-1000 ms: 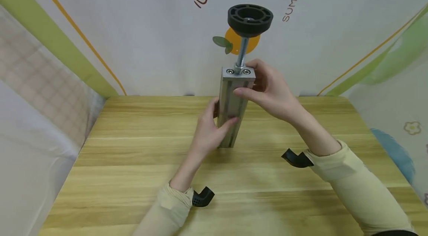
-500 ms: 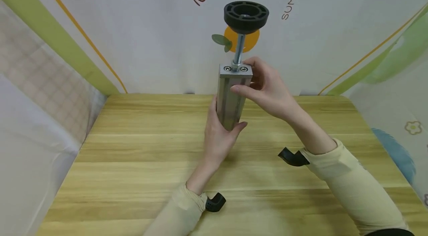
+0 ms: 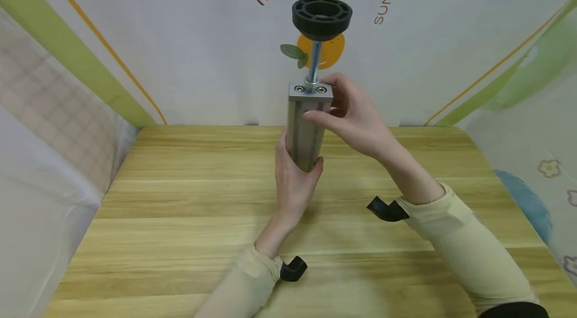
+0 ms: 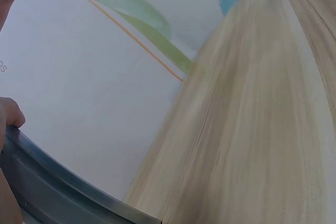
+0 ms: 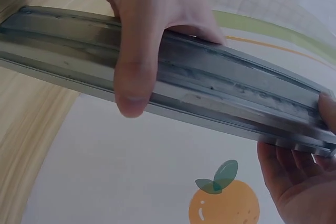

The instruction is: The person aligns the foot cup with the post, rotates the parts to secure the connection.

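An aluminium profile (image 3: 305,132) stands nearly upright, leaning slightly, above the table's middle. Its end plate has two bolts, and a threaded rod (image 3: 314,60) rises from it to a round black levelling foot (image 3: 322,18). My left hand (image 3: 294,180) grips the profile lower down, hiding its lower end in the head view. In the right wrist view the left thumb (image 5: 135,85) lies across the grooved side. My right hand (image 3: 356,117) holds the profile just below the end plate, thumb on the near face and fingers behind. The left wrist view shows only part of the profile (image 4: 68,187).
The wooden table (image 3: 180,238) has its far edge against a white printed curtain (image 3: 216,47). More cloth (image 3: 54,157) hangs along the left side, and a printed sheet (image 3: 532,132) along the right. Black wrist mounts (image 3: 294,269) project from both sleeves.
My left hand has shifted its hold on the profile, now covering its lower end. The profile and right hand have drifted slightly left and up in the head view.
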Motion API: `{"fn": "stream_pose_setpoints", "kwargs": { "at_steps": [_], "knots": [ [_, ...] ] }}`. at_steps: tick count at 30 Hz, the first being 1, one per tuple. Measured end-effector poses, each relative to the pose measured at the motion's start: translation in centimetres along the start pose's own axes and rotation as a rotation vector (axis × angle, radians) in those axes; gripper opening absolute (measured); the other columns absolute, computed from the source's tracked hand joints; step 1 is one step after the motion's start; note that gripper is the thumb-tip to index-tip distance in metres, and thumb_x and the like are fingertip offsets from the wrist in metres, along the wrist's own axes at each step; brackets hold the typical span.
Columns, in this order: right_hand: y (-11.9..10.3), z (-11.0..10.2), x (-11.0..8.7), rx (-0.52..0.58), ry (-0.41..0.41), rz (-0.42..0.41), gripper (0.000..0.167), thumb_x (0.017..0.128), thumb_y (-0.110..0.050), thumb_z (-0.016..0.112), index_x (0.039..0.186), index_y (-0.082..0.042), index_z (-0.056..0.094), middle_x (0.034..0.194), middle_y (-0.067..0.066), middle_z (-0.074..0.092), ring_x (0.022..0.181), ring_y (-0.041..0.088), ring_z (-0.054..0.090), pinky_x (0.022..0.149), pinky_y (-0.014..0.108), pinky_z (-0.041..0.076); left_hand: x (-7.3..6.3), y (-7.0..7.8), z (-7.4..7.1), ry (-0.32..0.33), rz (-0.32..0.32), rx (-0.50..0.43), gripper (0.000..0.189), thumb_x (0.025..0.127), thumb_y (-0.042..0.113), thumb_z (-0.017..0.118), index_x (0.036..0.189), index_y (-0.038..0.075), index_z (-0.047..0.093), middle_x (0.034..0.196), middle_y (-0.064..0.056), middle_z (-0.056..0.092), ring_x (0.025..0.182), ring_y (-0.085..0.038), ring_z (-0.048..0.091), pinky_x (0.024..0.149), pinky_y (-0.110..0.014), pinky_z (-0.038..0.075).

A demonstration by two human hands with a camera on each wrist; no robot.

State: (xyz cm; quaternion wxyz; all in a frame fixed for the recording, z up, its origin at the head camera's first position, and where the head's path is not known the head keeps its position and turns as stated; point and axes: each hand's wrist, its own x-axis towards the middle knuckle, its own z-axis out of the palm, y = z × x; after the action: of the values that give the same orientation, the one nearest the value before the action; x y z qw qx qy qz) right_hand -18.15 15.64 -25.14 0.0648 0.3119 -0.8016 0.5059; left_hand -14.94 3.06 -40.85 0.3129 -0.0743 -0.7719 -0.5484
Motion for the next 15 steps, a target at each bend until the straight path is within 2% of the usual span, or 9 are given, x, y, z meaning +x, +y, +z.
{"fn": "stream_pose_setpoints", "kwargs": {
  "at_steps": [8,12,15],
  "knots": [
    [-0.2,0.1,0.0,0.000,0.015,-0.003,0.045,0.088,-0.003,0.078,0.128,0.000,0.056,0.114,0.010,0.069,0.089,0.018,0.069,0.083,0.027,0.060,0.2,0.0,-0.5,-0.012,0.005,-0.005,0.094,0.081,0.008,0.082,0.156,0.011,0.026,0.148,-0.015,0.049,0.130,-0.031,0.054,0.107,-0.051,0.048],
    [-0.2,0.1,-0.1,0.033,0.032,-0.003,0.045,0.088,-0.001,0.077,0.128,0.000,0.056,0.113,0.007,0.068,0.090,0.019,0.067,0.082,0.026,0.059,0.4,0.1,-1.0,-0.013,0.025,0.017,0.093,0.079,0.008,0.083,0.155,0.011,0.030,0.144,-0.016,0.053,0.126,-0.031,0.056,0.105,-0.050,0.049],
    [-0.2,0.0,-0.2,0.055,0.059,-0.007,0.042,0.088,0.000,0.077,0.125,0.000,0.057,0.106,0.004,0.067,0.085,0.018,0.063,0.081,0.025,0.058,0.6,0.3,-1.4,-0.015,0.039,0.047,0.093,0.077,0.008,0.083,0.155,0.012,0.031,0.141,-0.016,0.055,0.124,-0.031,0.057,0.103,-0.049,0.050]
  ]
}}
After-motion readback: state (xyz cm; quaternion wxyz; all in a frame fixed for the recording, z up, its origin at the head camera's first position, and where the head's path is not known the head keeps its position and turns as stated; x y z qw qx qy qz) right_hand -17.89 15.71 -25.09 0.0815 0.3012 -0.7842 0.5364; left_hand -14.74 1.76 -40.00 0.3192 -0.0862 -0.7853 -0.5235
